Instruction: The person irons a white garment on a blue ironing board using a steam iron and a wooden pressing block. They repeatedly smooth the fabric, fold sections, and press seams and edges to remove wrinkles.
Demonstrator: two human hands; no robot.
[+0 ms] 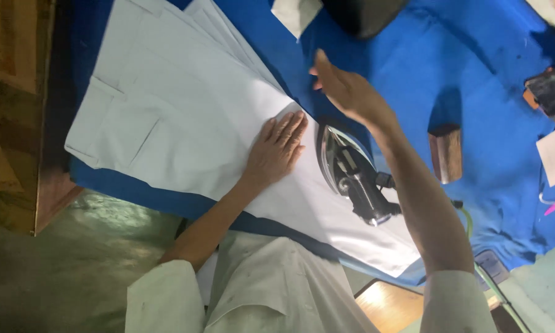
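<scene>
- My left hand point(276, 150) lies flat and open on the white trousers point(185, 117), gripping nothing.
- The trousers are spread on the blue ironing cloth point(493, 92).
- My right hand point(345, 89) hovers open above the cloth, just beyond the iron point(351, 176), holding nothing.
- The iron rests on the trousers, just beside my left hand.
- A wooden block point(445, 153) stands on the other side of the iron, apart from it.
</scene>
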